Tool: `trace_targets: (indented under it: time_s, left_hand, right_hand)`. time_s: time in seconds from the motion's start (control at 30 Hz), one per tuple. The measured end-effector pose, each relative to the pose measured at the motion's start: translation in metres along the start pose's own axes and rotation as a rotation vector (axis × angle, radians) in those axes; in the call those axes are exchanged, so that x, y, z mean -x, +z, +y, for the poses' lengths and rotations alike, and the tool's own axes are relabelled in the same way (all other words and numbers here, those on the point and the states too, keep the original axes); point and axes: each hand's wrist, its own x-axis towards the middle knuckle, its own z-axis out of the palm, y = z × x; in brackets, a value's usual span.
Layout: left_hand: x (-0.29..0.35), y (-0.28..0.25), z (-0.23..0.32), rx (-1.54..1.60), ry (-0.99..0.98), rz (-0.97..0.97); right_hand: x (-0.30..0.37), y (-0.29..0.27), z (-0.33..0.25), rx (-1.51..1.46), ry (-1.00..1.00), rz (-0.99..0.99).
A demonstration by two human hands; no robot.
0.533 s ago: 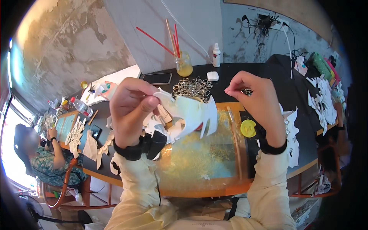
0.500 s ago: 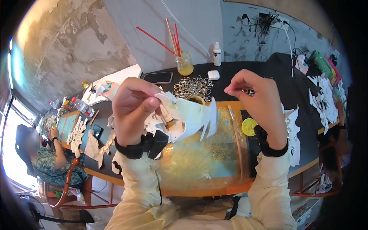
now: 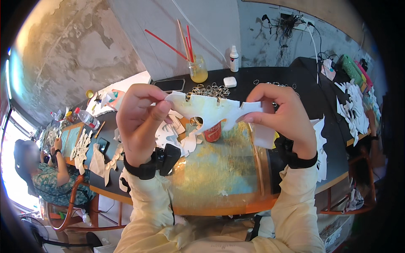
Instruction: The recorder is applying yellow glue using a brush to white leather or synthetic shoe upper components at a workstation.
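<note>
My left hand (image 3: 141, 122) pinches the left end of a white cut-out piece (image 3: 206, 109) between thumb and fingers. At its other end, my right hand (image 3: 286, 113) has thumb and fingers closed on the piece. It is stretched between the hands above the table, with a wavy, cut lower edge. Along its upper edge sit several small metal fittings, perhaps rings. Behind and below the piece stands a red can (image 3: 213, 133), its top hidden. More white cut-outs (image 3: 168, 137) lie beside my left hand. A pile of metal rings (image 3: 206, 90) lies beyond the piece.
Below my hands lies a stained board (image 3: 211, 181). A jar of yellow liquid with sticks (image 3: 197, 72), a white bottle (image 3: 233, 60), a white case (image 3: 230, 82) and a phone (image 3: 169, 85) stand or lie behind. White cut-outs (image 3: 353, 107) fill the right side. Another person (image 3: 57, 179) sits at left.
My right hand has come down and taken hold of the piece's right end. The piece is now spread level between both hands, uncovering the red can's front.
</note>
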Motion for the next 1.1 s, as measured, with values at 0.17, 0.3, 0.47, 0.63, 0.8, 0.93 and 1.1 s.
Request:
trace_targets:
  time_s: [0.17,0.3,0.47,0.63,0.8,0.93,1.1]
  left_hand:
    - [0.002,-0.004,0.006,-0.056,-0.001,-0.013]
    - [0.003,-0.002,0.008,-0.073,-0.065,-0.034]
    - [0.002,0.0,0.011,-0.072,-0.098,-0.081]
    - [0.012,-0.008,0.015,0.334,-0.051,-0.28]
    - [0.016,0.004,0.024,0.463,0.072,-0.552]
    - [0.022,0.015,0.029,0.009,0.107,-0.32]
    - [0.017,0.019,0.026,-0.17,0.194,-0.34]
  right_hand:
    - [0.008,-0.009,-0.003,-0.034,-0.128,0.135]
    - [0.011,-0.018,-0.006,-0.026,-0.131,0.08]
    - [0.01,-0.026,0.001,-0.076,-0.125,0.019]
    - [0.013,-0.032,0.005,-0.272,-0.22,-0.188]
    - [0.017,-0.044,-0.005,-0.45,-0.42,-0.45]
    - [0.011,-0.028,-0.001,0.218,-0.399,0.201]
    - [0.024,-0.014,-0.035,-0.076,-0.245,0.527]
